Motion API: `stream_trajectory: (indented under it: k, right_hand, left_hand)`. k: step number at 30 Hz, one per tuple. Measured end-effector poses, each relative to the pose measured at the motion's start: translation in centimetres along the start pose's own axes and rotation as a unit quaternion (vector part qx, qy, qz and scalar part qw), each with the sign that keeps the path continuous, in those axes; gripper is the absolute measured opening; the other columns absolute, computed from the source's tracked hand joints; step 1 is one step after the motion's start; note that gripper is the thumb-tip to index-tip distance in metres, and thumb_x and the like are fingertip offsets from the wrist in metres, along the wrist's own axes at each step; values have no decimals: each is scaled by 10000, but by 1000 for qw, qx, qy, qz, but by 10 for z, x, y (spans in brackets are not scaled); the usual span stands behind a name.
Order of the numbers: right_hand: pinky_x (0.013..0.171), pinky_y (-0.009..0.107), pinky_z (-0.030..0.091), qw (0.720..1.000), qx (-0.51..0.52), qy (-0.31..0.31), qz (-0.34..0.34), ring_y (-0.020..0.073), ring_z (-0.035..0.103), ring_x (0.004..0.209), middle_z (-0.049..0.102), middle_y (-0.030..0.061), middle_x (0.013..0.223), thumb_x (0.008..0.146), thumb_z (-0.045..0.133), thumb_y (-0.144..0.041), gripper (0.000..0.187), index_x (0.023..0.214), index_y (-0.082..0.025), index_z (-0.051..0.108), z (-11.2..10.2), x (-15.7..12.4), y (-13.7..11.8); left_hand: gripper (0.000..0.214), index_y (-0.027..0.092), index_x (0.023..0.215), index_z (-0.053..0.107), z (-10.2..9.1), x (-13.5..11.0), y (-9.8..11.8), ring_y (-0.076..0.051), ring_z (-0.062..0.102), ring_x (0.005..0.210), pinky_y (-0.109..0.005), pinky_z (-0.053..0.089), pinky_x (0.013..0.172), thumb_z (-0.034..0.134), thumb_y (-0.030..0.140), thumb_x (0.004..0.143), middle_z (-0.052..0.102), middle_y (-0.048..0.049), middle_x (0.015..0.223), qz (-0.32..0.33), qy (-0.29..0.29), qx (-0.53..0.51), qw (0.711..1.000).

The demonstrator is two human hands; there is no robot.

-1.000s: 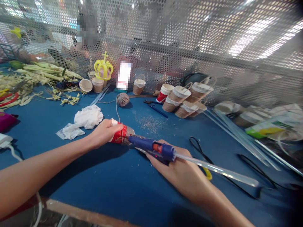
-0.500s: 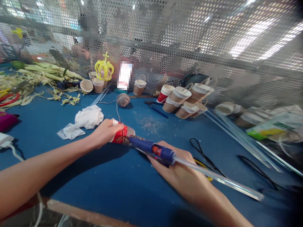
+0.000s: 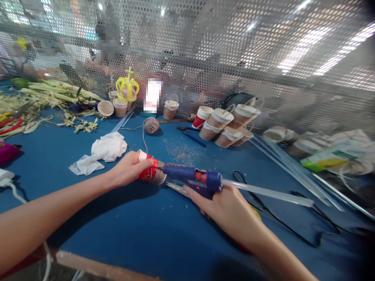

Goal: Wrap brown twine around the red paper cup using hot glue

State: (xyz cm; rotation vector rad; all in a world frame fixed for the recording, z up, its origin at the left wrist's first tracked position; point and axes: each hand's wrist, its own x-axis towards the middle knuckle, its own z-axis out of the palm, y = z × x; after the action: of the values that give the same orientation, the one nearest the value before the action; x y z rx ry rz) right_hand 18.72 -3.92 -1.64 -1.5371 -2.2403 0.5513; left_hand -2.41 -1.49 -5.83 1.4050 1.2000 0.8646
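Note:
My left hand (image 3: 130,168) is wrapped round a red paper cup (image 3: 145,174) lying on its side, its lower part wound with grey yarn. In my right hand (image 3: 225,207) is a blue hot glue gun (image 3: 187,173), with a long clear glue stick (image 3: 269,193) out of its back. The gun's nozzle is at the cup's side; whether it touches, I cannot tell. A strand runs from the cup to a ball of grey yarn (image 3: 151,125) behind it. Scissor blades (image 3: 175,189) show below the gun, with the handles partly under my right hand.
White crumpled cloth (image 3: 109,147) lies left of the cup. Several wrapped cups with handles (image 3: 219,119) are stacked behind, near blue pliers (image 3: 193,136). Clear glue sticks (image 3: 293,168) and a black cord (image 3: 275,218) lie to the right. A perforated metal screen (image 3: 187,47) borders the back.
The glue gun has swung to a more level angle, with its rear moving up and my right hand shifting slightly. The scissor blades show more. My left hand still grips the cup.

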Motion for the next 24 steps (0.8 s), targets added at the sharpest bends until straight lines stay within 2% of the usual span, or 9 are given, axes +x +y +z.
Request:
stream_trajectory:
  k: [3, 9, 16, 24]
  right_hand:
    - [390, 232, 396, 996, 41, -32, 68, 119, 492, 378, 534, -24, 442, 746, 504, -379, 239, 583, -204, 488, -3, 1, -1]
    - [355, 200, 385, 986, 102, -61, 118, 88, 449, 311, 480, -35, 350, 738, 521, -399, 338, 474, -206, 439, -6, 4, -2]
    - [365, 191, 390, 978, 130, -90, 135, 72, 435, 316, 483, -25, 361, 727, 512, -430, 383, 441, -179, 462, -6, 9, 3]
    - [374, 200, 385, 972, 168, -96, 134, 75, 434, 328, 485, -28, 374, 715, 531, -439, 345, 494, -178, 490, -7, 10, 5]
  left_hand:
    - [297, 107, 685, 570, -1, -2, -1, -85, 375, 483, -205, 278, 454, 445, 364, 766, 470, 19, 550, 19, -17, 18, 1000]
    - [309, 116, 703, 544, -2, -4, -4, -89, 352, 509, -207, 278, 469, 402, 373, 800, 433, 23, 569, 62, -40, 84, 994]
    - [321, 150, 563, 417, -3, -7, -3, -75, 293, 491, -193, 236, 439, 387, 351, 812, 342, 48, 527, 103, -42, 136, 984]
    - [303, 136, 601, 462, -3, -8, -3, -77, 321, 511, -187, 267, 455, 376, 322, 825, 363, 46, 539, 117, -54, 149, 980]
